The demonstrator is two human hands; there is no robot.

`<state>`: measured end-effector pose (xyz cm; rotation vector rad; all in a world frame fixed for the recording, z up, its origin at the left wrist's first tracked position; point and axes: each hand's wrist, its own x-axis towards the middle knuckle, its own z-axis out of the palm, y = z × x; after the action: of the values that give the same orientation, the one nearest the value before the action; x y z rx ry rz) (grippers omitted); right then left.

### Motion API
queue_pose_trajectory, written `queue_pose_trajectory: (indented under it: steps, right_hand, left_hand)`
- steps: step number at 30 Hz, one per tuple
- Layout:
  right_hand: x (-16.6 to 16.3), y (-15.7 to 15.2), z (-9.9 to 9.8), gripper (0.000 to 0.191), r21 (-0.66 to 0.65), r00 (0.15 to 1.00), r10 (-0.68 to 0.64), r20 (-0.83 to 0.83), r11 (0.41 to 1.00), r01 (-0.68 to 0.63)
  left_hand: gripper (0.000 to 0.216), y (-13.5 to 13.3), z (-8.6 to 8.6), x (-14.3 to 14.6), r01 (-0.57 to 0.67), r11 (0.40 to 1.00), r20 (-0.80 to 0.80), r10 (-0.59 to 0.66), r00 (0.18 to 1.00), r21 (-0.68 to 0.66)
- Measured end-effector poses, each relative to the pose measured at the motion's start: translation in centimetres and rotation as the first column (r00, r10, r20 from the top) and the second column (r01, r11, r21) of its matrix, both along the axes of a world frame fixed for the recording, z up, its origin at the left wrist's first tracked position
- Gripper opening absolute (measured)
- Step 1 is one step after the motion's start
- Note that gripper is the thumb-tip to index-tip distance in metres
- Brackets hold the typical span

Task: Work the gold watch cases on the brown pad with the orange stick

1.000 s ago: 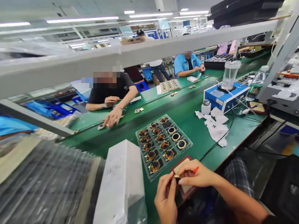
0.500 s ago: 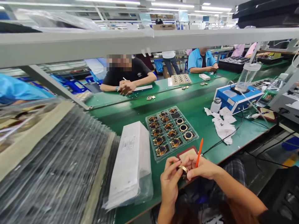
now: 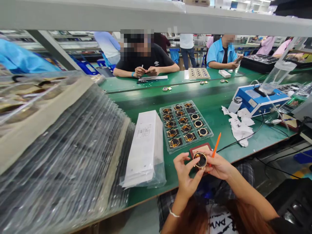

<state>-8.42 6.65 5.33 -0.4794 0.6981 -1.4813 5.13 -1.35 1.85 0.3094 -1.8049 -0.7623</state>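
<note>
A gold-rimmed round watch case point(image 3: 201, 160) is held up between my two hands, its dark inside with orange parts facing me. My left hand point(image 3: 185, 177) grips its left side and lower rim with forefinger and thumb, the other fingers bent away. On the right side, my right hand point(image 3: 221, 167) pinches the case and also keeps an orange pen-like tool point(image 3: 216, 145) upright between its fingers. Just behind the case lies a dark red pad with a beige top point(image 3: 195, 149). Beyond it, a clear plastic tray point(image 3: 168, 150) holds several similar watch cases in its pockets.
A white box in plastic wrap point(image 3: 143, 146) stands left of the tray, beside a tall stack of clear trays point(image 3: 73, 156). To the right are crumpled tissues point(image 3: 240, 130), a small bottle point(image 3: 235, 104) and a blue machine point(image 3: 253, 99). Co-workers sit across the green bench point(image 3: 136, 97).
The watch case has turned from edge-on to showing its open inside. My view has tipped downward. Across the bench, a co-worker's clasped hands have come apart and now hold something small.
</note>
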Motion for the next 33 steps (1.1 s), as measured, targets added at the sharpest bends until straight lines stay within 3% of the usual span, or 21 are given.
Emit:
queue_pose_trajectory:
  steps: [3, 5, 6, 8, 10, 11, 15, 20, 33]
  right_hand:
    - [-1.0, 0.3, 1.0, 0.051, -0.035, 0.981, -0.044, -0.188, 0.999, 0.038]
    - [-2.4, 0.5, 2.1, 0.056, -0.059, 0.887, -0.112, -0.447, 0.994, 0.096]
    - [-3.3, 0.6, 2.6, 0.057, -0.072, 0.78, -0.15, -0.607, 0.988, 0.134]
    - [-4.8, 0.6, 3.6, 0.054, -0.12, 0.444, -0.197, -0.874, 0.973, 0.196]
    - [-5.6, 0.7, 4.2, 0.046, -0.17, 0.106, -0.19, -0.976, 0.97, 0.174]
    - [-5.7, 0.7, 4.3, 0.043, -0.185, -0.013, -0.185, -0.983, 0.973, 0.136]
    - [-4.9, 0.8, 3.9, 0.038, -0.185, -0.269, -0.175, -0.947, 0.983, 0.012]
    - [-4.3, 0.9, 3.4, 0.032, -0.153, -0.397, -0.146, -0.906, 0.988, -0.014]
    - [-3.9, 0.2, 2.8, 0.031, -0.175, -0.403, -0.173, -0.899, 0.984, -0.034]
  left_hand:
    - [0.029, 0.1, 0.2, 0.0, -0.029, 0.999, 0.031, 0.03, 0.999, -0.036]
    - [0.034, 0.1, 0.2, -0.1, -0.026, 1.0, -0.001, 0.026, 1.0, 0.01]
    - [0.033, 0.1, 0.1, -0.1, -0.028, 0.998, -0.02, 0.029, 0.999, 0.057]
    - [0.027, 0.1, -0.1, -0.2, -0.034, 0.984, -0.063, 0.046, 0.997, 0.174]
    - [0.022, 0.1, -0.2, -0.3, -0.028, 0.963, -0.11, 0.059, 0.992, 0.267]
    - [0.021, 0.1, -0.2, -0.3, -0.022, 0.955, -0.125, 0.061, 0.99, 0.295]
    - [0.018, 0.1, 0.0, -0.5, -0.007, 0.944, -0.154, 0.061, 0.986, 0.33]
    - [0.016, 0.0, 0.3, -0.6, 0.022, 0.933, -0.179, 0.046, 0.983, 0.359]
    - [0.018, -0.1, 0.3, -0.7, 0.018, 0.925, -0.153, 0.043, 0.987, 0.379]
